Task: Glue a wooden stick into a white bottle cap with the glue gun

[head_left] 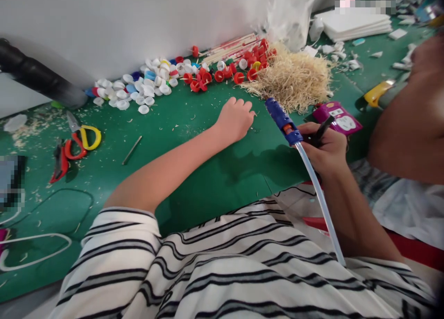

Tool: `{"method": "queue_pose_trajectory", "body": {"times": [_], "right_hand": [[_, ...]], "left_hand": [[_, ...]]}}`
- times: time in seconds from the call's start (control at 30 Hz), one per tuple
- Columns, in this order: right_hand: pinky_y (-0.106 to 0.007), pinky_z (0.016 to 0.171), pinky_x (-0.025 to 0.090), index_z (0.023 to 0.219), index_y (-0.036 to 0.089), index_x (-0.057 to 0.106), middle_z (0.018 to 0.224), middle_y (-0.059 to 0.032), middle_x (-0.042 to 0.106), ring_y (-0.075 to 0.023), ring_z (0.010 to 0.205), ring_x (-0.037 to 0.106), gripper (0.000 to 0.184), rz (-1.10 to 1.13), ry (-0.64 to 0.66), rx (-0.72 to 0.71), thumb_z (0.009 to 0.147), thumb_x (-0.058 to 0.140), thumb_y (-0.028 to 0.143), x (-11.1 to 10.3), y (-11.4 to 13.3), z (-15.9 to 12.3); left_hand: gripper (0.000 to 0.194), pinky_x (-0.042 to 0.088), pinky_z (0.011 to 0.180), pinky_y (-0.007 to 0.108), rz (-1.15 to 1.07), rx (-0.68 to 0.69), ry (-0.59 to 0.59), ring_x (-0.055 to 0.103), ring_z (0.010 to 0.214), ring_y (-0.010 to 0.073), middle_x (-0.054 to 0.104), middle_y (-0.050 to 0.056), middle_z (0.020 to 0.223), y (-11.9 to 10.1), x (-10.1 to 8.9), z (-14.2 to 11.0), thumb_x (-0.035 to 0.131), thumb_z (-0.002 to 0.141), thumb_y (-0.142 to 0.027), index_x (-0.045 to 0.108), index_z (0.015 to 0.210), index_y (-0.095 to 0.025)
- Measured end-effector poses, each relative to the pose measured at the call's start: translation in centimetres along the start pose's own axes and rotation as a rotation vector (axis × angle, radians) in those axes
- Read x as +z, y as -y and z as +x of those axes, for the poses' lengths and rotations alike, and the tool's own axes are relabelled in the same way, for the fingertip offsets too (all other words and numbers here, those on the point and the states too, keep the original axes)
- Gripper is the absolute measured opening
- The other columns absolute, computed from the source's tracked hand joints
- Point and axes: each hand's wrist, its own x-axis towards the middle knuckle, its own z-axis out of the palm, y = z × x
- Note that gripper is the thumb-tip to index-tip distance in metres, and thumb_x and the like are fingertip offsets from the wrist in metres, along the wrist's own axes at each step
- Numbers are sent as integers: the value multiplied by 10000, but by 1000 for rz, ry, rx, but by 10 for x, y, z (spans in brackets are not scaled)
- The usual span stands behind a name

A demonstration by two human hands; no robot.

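Observation:
A blue hot glue gun (277, 118) is held in my right hand (326, 150), its nozzle aimed away over the table. From its back end a long translucent glue stick (321, 203) trails down toward my shirt. My left hand (236, 119) rests on the green tabletop with its fingers curled in; whatever they may hold is hidden. Just beyond both hands lies a heap of pale wood-wool shreds (301, 78). Red bottle caps (239, 77), several with sticks through them, lie behind my left hand.
White and coloured bottle caps (138, 88) are piled along the wall. Scissors (90, 138), red-handled cutters (60, 164) and a thin metal rod (132, 150) lie left. A purple packet (338, 118) sits right, near another person's arm (405, 120). A black bottle (41, 76) leans at back left.

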Motion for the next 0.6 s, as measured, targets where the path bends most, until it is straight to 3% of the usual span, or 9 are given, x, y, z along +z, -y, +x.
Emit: {"method": "queue_pose_trajectory", "body": {"times": [0.13, 0.3, 0.47, 0.6], "right_hand": [[-313, 717, 533, 918, 228, 827, 908, -31, 803, -179, 799, 682, 451, 4, 13, 12, 644, 1025, 527, -2, -1, 0], [-323, 720, 528, 943, 236, 826, 927, -41, 805, -188, 825, 685, 428, 10, 28, -6, 684, 1015, 520, -3, -2, -1], [-354, 774, 555, 933, 238, 804, 941, -55, 802, -209, 851, 695, 392, -19, 15, -1, 717, 993, 505, -1, 2, -1], [-331, 675, 506, 946, 236, 801, 893, -38, 772, -173, 742, 624, 324, -129, 33, 26, 770, 935, 473, -2, 10, -2]], "left_hand": [[430, 435, 1086, 464, -84, -66, 44, 639, 1285, 337, 710, 182, 1337, 17, -1, 25, 437, 1084, -162, 814, 1288, -130], [276, 506, 1040, 440, -326, -149, -35, 664, 1229, 323, 717, 165, 1281, 30, -6, 43, 569, 1048, -213, 822, 1121, -131], [170, 515, 966, 405, -436, -202, -151, 676, 1147, 288, 698, 145, 1217, 39, -1, 52, 599, 998, -151, 768, 1021, -141], [101, 508, 956, 399, -491, -211, -188, 671, 1091, 273, 674, 139, 1176, 46, 5, 47, 626, 979, -155, 722, 948, -152]]}}
